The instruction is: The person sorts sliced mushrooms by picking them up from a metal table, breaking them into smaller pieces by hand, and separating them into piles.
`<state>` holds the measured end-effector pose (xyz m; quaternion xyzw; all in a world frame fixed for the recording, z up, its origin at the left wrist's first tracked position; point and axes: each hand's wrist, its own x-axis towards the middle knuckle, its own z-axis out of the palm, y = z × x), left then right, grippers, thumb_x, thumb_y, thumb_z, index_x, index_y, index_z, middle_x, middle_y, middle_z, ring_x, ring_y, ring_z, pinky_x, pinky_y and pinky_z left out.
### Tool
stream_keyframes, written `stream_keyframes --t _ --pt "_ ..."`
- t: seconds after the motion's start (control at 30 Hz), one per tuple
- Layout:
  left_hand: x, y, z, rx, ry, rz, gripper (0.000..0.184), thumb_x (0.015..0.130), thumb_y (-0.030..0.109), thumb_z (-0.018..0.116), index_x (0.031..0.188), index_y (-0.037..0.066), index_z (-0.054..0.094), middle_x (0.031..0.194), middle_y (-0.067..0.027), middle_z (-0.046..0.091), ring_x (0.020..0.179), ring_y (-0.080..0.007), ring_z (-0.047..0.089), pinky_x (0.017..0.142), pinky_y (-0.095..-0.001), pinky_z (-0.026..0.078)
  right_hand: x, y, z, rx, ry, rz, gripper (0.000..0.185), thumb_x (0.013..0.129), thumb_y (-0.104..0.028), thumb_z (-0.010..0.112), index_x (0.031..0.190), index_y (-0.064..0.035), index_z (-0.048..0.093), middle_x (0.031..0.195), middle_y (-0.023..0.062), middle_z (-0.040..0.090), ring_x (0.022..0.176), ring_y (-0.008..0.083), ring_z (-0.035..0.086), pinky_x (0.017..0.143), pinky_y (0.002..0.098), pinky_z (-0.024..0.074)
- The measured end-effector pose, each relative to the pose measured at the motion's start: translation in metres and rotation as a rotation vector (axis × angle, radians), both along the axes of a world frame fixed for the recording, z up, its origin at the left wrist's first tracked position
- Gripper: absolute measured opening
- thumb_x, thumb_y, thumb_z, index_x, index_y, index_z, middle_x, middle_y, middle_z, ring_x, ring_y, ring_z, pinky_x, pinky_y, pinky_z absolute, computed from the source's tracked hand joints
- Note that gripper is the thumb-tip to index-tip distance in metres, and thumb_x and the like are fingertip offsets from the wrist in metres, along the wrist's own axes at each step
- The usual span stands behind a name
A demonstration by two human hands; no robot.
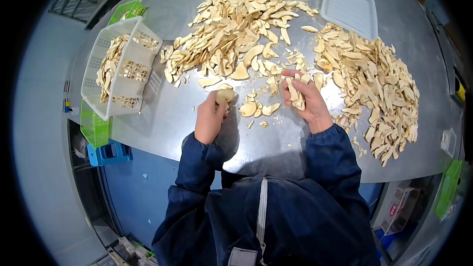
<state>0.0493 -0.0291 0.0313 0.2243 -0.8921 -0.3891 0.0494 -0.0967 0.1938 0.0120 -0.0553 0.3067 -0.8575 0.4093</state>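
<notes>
My left hand is closed around a few pale mushroom slices, with a rounded one on top. To its right, my right hand grips several mushroom slices in a bunch. A small scatter of mushroom pieces lies on the metal table between the hands. Beyond them spreads a large heap of mushroom slices. Another big heap of slices sits to the right of my right hand.
A white plastic basket holding slices stands at the left, with green baskets beside and behind it. At the back right, a white ribbed tray lies on the metal table. A blue stool is below the left edge.
</notes>
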Motion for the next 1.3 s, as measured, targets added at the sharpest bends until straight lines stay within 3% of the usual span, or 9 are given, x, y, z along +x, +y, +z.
stream_keyframes --t 0.1,0.2,0.27,0.4,0.57,0.7,1.0,1.1,1.3 --pt "-0.013 0.003 0.006 0.318 0.107 0.069 0.028 0.088 0.008 0.051 0.115 -0.001 0.052 0.074 -0.0084 0.065 0.064 -0.0103 0.062 0.056 -0.0229 0.047 0.001 0.000 0.002 -0.041 0.066 0.042 0.038 0.082 -0.016 0.063 0.113 0.0027 0.052 0.081 0.0087 0.060 0.061 0.0155 0.058 0.050 0.0271 0.0473" --pt "-0.029 0.042 0.042 0.799 0.240 -0.311 0.048 0.081 0.005 0.060 0.126 0.002 0.044 0.121 -0.0162 0.052 0.099 -0.0164 0.058 0.074 -0.0261 0.049 0.004 0.004 0.007 -0.122 0.150 0.193 0.039 0.081 -0.016 0.064 0.112 0.0039 0.052 0.080 0.0097 0.059 0.060 0.0163 0.058 0.050 0.0268 0.0472" --pt "-0.031 0.038 0.045 0.369 0.086 -0.598 0.059 0.075 0.005 0.065 0.130 0.005 0.042 0.123 -0.0166 0.046 0.110 -0.0241 0.051 0.083 -0.0312 0.047 0.006 0.011 0.012 -0.125 0.197 0.299 0.038 0.080 -0.016 0.063 0.111 0.0042 0.053 0.079 0.0099 0.059 0.059 0.0167 0.058 0.050 0.0264 0.0470" --pt "-0.010 0.037 0.017 -0.222 -0.003 -0.455 0.046 0.070 0.006 0.067 0.114 0.005 0.052 0.110 -0.0155 0.051 0.103 -0.0350 0.049 0.085 -0.0389 0.043 0.010 0.016 0.022 0.009 0.257 0.496 0.037 0.077 -0.010 0.062 0.110 0.0039 0.054 0.076 0.0095 0.059 0.057 0.0158 0.058 0.050 0.0262 0.0463" --pt "-0.009 0.022 -0.008 -0.262 0.231 -0.272 0.028 0.080 0.002 0.054 0.107 0.000 0.059 0.086 -0.0187 0.062 0.075 -0.0322 0.062 0.070 -0.0365 0.050 0.028 -0.009 0.023 0.081 0.361 1.004 0.041 0.079 -0.006 0.062 0.117 0.0036 0.051 0.075 0.0075 0.058 0.060 0.0137 0.058 0.054 0.0254 0.0479" --pt "-0.022 0.014 -0.001 0.452 0.072 -0.092 0.034 0.086 0.002 0.049 0.120 -0.001 0.053 0.092 -0.0128 0.065 0.075 -0.0127 0.063 0.066 -0.0239 0.049 0.050 -0.023 0.013 0.127 0.478 1.296 0.044 0.083 -0.007 0.060 0.125 -0.0003 0.048 0.074 0.0058 0.057 0.064 0.0129 0.059 0.057 0.0247 0.0492" --pt "-0.019 0.008 0.006 0.675 -0.061 -0.069 0.037 0.088 0.006 0.051 0.124 -0.003 0.049 0.099 -0.0082 0.064 0.082 -0.0103 0.061 0.072 -0.0223 0.049 0.060 -0.030 0.003 0.306 0.241 0.994 0.069 0.079 -0.007 0.061 0.137 0.0030 0.024 0.074 0.0113 0.059 0.058 0.0184 0.062 0.053 0.0314 0.0536" --pt "-0.017 0.017 0.013 0.828 -0.062 -0.182 0.036 0.088 0.004 0.051 0.124 -0.003 0.050 0.110 -0.0104 0.060 0.102 -0.0152 0.056 0.086 -0.0263 0.046 0.055 -0.032 0.003 0.296 0.233 0.890 0.073 0.079 -0.007 0.061 0.137 0.0063 0.019 0.070 0.0116 0.059 0.056 0.0188 0.062 0.052 0.0314 0.0544" --pt "-0.018 0.015 0.015 0.533 0.099 -0.363 0.024 0.085 0.006 0.055 0.107 -0.001 0.062 0.094 -0.0088 0.065 0.084 -0.0144 0.062 0.077 -0.0269 0.048 0.050 -0.032 0.002 0.377 0.136 0.726 0.071 0.079 -0.001 0.060 0.137 0.0041 0.019 0.074 0.0109 0.059 0.060 0.0197 0.063 0.058 0.0303 0.0535"
